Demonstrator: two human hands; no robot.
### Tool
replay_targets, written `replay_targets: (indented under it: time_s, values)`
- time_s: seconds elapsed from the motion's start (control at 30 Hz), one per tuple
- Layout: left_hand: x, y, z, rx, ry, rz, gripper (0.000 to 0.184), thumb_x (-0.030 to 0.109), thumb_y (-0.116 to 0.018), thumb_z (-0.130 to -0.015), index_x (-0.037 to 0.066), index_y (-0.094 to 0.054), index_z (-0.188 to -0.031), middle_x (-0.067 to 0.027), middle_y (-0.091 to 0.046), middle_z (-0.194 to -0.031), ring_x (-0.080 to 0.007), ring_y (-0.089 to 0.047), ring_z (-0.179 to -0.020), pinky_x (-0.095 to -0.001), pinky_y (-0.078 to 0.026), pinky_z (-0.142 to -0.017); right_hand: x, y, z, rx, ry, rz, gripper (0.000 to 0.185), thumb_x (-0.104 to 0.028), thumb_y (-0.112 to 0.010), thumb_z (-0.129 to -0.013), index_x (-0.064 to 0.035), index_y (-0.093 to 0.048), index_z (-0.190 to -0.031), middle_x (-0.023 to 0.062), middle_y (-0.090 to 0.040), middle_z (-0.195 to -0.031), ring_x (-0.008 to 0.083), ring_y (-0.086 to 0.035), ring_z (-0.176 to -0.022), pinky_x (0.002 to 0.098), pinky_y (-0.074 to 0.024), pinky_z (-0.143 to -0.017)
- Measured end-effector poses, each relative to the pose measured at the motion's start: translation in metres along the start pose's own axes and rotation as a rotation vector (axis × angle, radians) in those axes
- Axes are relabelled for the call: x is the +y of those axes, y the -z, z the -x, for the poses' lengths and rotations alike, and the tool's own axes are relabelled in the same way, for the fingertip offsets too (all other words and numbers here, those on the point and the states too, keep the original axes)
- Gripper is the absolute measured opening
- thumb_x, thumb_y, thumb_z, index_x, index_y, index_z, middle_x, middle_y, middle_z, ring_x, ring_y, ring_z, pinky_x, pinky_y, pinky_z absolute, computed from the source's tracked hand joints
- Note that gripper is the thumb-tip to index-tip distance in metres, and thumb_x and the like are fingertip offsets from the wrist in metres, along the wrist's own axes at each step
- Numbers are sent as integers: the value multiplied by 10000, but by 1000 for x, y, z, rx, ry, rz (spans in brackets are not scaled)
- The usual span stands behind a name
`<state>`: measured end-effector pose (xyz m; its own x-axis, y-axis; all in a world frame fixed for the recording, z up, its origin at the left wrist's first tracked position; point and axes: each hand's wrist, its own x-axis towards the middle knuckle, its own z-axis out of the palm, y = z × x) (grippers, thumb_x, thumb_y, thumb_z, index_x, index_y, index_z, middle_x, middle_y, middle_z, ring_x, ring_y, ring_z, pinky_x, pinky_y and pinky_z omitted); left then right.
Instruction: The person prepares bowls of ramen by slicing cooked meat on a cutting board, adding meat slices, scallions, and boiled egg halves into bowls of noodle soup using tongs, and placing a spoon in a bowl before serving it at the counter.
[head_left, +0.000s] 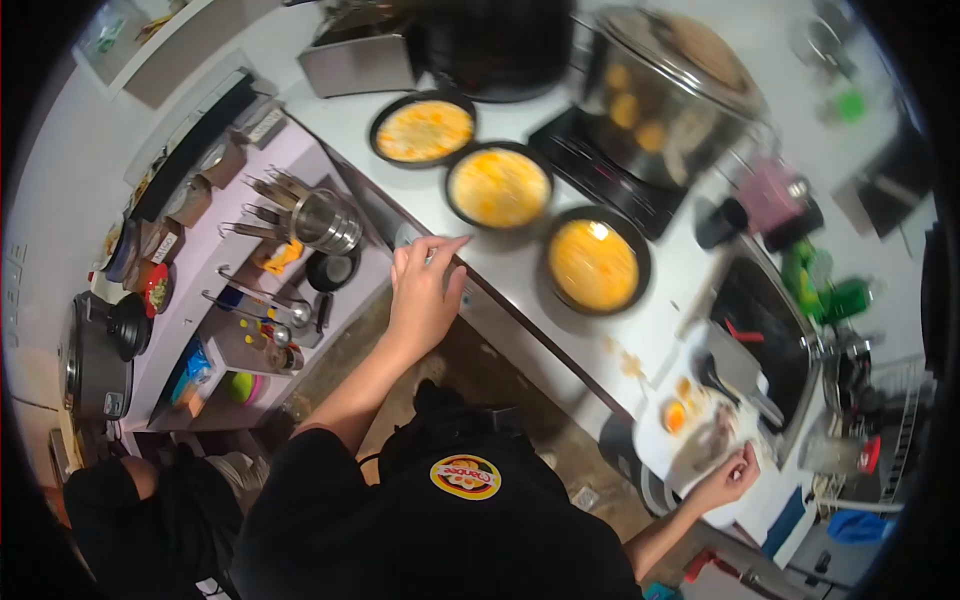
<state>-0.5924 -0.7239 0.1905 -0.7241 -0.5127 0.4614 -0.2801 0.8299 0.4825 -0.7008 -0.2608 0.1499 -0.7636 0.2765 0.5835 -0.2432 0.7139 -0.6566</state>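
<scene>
My left hand [425, 290] hovers by the counter's front edge with its fingers apart, holding nothing. Beyond it stand three round black bowls: a far one [424, 130], a middle one [500, 186] and a near one [598, 262], each filled with a yellow-orange mixture. Over on the right, my right hand [730, 478] is closed above a soiled white board [655, 450]; what its curled fingers hold, if anything, is hidden. On that board lie a small orange blob [674, 416], smears of food and a black-headed utensil [715, 375].
A large lidded pot [660, 105] stands on a black cooktop [600, 165] behind the bowls. To the right is a sink [760, 310] with green bottles [840, 298] beside it. Shelves [210, 290] with ladles and strainers fill the left. A seated person's leg [140, 480] shows lower left.
</scene>
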Motion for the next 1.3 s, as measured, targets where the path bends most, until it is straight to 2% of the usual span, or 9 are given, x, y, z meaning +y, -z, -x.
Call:
replay_targets:
  time_s: [0.43,0.73,0.87,0.97,1.0,1.03,1.13,1.2,1.3]
  values:
    - [-262,216,-123,172,210,-105,217,65,-663,-823,102,-699,-1033,-126,-648,-1010,-281,-579,-989,-374,-441,-903,-261,-204,29,0,367,-212,274,-95,-541,-964,20,-593,-1208,117,-558,-1123,167,-450,-858,294,-410,-723]
    - [-408,326,-167,229,389,-120,281,129,-636,-856,6,-658,-1107,-204,-650,-951,-317,-641,-854,-387,-503,-777,-319,-261,54,14,272,-306,285,-129,-537,-980,34,-588,-1208,117,-563,-1159,173,-491,-898,310,-432,-807]
    - [-542,326,-274,337,284,-725,302,232,-536,-913,25,-679,-1080,-252,-650,-1041,-375,-649,-919,-456,-505,-834,-351,-268,100,64,199,-105,263,-63,-507,-965,13,-592,-1202,110,-554,-1181,167,-526,-1045,277,-456,-870]
    - [-663,319,-340,-368,362,-970,496,438,-478,-938,2,-712,-962,-266,-647,-1085,-416,-620,-1039,-478,-490,-881,-406,-264,139,78,17,-146,264,-25,-525,-928,-5,-596,-1182,96,-540,-1148,141,-514,-950,247,-465,-762]
    - [-680,318,-337,-304,308,-885,397,373,-518,-904,33,-715,-962,-229,-680,-1004,-400,-646,-968,-497,-497,-838,-418,-263,145,59,14,-101,271,-9,-536,-912,-12,-599,-1175,88,-529,-1134,132,-507,-905,239,-461,-733]
    - [-695,327,-353,-620,380,-1043,372,334,-533,-899,17,-714,-969,-232,-682,-987,-399,-652,-958,-492,-505,-821,-422,-261,149,72,82,-83,297,33,-553,-872,-32,-617,-1155,90,-531,-1111,126,-510,-861,227,-443,-673]
    - [-699,372,-339,-533,196,-1039,205,117,-499,-885,-36,-626,-836,-245,-656,-890,-419,-629,-841,-483,-500,-739,-425,-239,165,111,132,37,332,82,-579,-807,-50,-653,-1104,95,-527,-1043,124,-498,-750,219,-416,-577]
    - [-659,381,-296,-104,95,-814,214,58,-464,-887,-83,-608,-961,-296,-631,-939,-453,-607,-909,-511,-484,-786,-425,-223,174,178,28,-14,334,87,-582,-795,-48,-655,-1091,87,-527,-1009,123,-472,-703,224,-415,-564]
    - [-668,348,-265,-256,174,-917,274,80,-420,-889,-61,-608,-1030,-302,-631,-1023,-476,-605,-967,-526,-487,-845,-398,-200,180,228,-22,39,320,81,-578,-797,-49,-655,-1080,81,-528,-1004,121,-461,-695,230,-414,-560]
